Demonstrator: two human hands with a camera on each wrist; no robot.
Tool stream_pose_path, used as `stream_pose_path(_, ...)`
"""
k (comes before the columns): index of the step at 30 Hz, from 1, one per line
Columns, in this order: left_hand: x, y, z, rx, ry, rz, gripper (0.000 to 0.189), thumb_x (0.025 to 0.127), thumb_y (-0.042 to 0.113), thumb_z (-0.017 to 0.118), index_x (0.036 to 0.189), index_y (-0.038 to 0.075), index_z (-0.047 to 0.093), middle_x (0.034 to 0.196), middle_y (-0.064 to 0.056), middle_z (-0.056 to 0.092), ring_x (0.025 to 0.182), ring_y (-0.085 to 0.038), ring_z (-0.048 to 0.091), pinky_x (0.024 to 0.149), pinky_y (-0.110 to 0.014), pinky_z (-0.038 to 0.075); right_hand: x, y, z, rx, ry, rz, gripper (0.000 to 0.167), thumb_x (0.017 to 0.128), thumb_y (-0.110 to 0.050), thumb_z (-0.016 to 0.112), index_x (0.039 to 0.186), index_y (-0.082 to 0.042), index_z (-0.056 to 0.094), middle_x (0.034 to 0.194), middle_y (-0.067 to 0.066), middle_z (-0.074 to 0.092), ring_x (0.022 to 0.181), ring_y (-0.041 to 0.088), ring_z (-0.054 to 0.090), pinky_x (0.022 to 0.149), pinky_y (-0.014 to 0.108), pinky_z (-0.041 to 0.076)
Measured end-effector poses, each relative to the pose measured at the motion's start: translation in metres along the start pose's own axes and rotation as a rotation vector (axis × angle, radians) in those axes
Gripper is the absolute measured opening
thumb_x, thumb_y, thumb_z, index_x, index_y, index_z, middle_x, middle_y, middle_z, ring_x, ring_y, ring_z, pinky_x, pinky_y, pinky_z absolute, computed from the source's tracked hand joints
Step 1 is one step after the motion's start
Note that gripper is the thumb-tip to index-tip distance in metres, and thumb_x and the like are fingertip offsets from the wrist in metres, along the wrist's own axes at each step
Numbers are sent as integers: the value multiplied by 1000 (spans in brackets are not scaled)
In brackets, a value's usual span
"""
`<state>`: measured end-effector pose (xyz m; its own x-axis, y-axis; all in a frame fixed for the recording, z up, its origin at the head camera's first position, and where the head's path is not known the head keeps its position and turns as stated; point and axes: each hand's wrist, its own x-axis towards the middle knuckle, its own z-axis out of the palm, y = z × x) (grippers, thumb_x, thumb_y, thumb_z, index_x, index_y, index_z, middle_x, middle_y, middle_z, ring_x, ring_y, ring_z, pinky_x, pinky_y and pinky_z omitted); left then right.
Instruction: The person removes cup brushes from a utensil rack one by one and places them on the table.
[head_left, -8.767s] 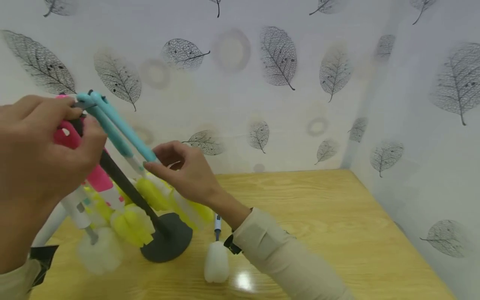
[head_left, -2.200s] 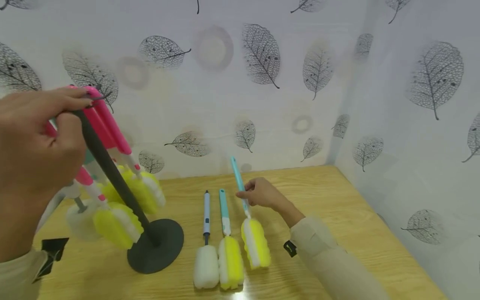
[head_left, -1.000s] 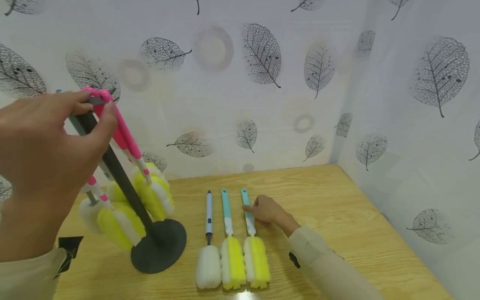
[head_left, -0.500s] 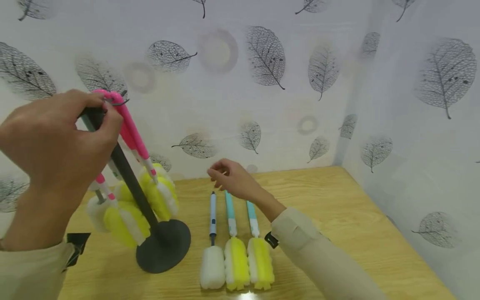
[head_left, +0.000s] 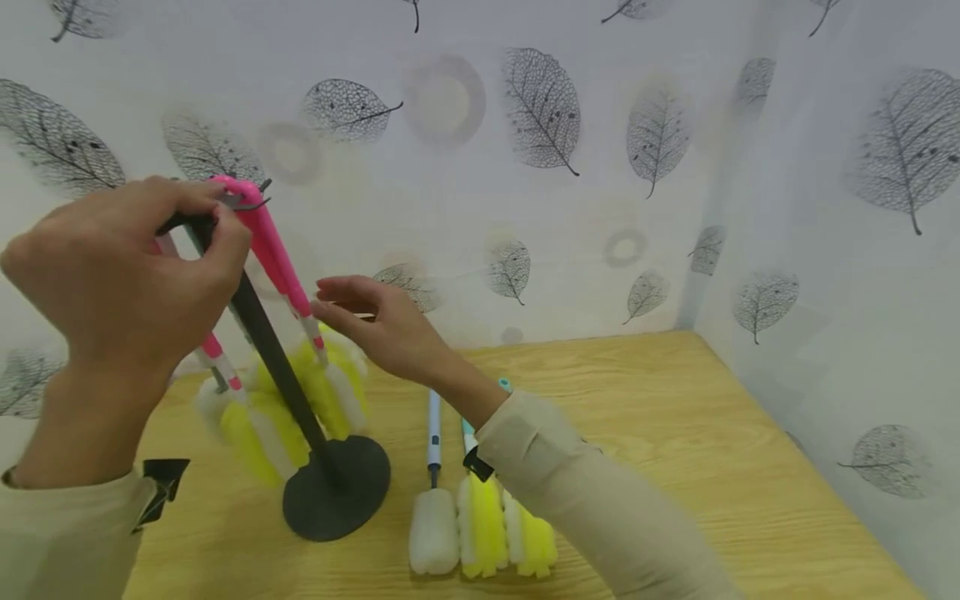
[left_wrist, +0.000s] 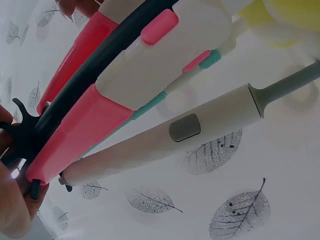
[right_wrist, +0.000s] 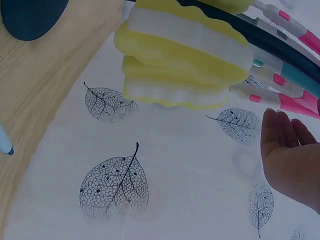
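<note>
My left hand (head_left: 127,275) grips the hooked top of a black stand (head_left: 281,367), whose pole leans in the head view. Several cleaning brushes hang from its hooks. A pink-handled sponge brush (head_left: 277,250) faces right, its yellow-and-white head (head_left: 347,392) low beside the pole. My right hand (head_left: 397,333) reaches to that handle with fingers extended and thumb tip right at its lower end. The right wrist view shows those fingers (right_wrist: 280,132) just off the pink handles (right_wrist: 297,106). In the left wrist view, another pink handle (left_wrist: 92,115) and a pale grey-buttoned handle (left_wrist: 165,137) hang together.
Three brushes lie in a row on the wooden table (head_left: 675,467): one with a white head (head_left: 433,533) and two with yellow-and-white heads (head_left: 483,525), partly behind my right forearm. The stand's round base (head_left: 337,492) is left of them. A leaf-patterned backdrop (head_left: 465,208) rises behind.
Two turquoise-handled brushes have gone from the stand to the table. The stand's top has turned, bringing pink handles to the right. My right hand let go of the second brush and moved left.
</note>
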<state>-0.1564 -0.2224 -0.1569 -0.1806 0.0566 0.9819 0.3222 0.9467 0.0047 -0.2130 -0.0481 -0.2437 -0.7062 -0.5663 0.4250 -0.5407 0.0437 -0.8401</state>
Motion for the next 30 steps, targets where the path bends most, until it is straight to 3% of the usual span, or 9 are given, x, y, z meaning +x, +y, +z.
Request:
stream_pose_path(3, -3, -6, 2, -40, 18, -1, 37, 84, 29, 56, 79, -3, 73, 88, -9, 73, 44, -29, 44, 47, -22, 15, 2, -1, 7, 39, 19, -16, 39, 94, -19, 61, 130, -6, 57, 119, 1, 63, 98, 3, 61, 83, 19, 48)
stream_pose_path(7, -4, -11, 6, -75, 41, -5, 35, 81, 28, 58, 77, -3, 73, 87, -6, 73, 43, -29, 44, 46, -21, 15, 4, -1, 14, 9, 47, -49, 35, 92, -18, 63, 125, -5, 61, 110, 1, 66, 91, 1, 62, 80, 18, 49)
stream_pose_path(13, -1, 2, 6, -120, 26, -14, 36, 82, 27, 55, 80, -4, 73, 93, -5, 72, 42, -31, 45, 47, -18, 17, 3, -1, 14, -36, 121, -46, 32, 91, -18, 64, 120, -5, 65, 103, 0, 69, 85, -2, 63, 76, 17, 49)
stream_pose_path(19, 2, 13, 4, -13, -6, 4, 41, 87, 28, 48, 79, -4, 72, 88, -10, 73, 42, -30, 41, 45, -27, 16, 2, -8, 9, -10, 121, -45, 31, 91, -19, 64, 119, -5, 64, 102, -2, 68, 85, 1, 62, 76, 19, 50)
stream_pose_path(25, 1, 15, 2, 82, -17, -6, 43, 91, 29, 43, 93, -2, 73, 69, -19, 65, 46, -34, 47, 45, -31, 16, 0, -20, -6, 89, 155, -59, 28, 91, -16, 65, 116, -3, 61, 100, 0, 65, 86, 9, 63, 79, 24, 51)
stream_pose_path(30, 0, 15, 2, 124, -8, -20, 43, 91, 27, 39, 100, 4, 75, 81, -17, 70, 57, -37, 58, 43, -34, 15, -12, -17, -30, 77, 209, -34, 28, 90, -18, 66, 114, -4, 61, 103, 3, 65, 90, 16, 63, 82, 28, 50)
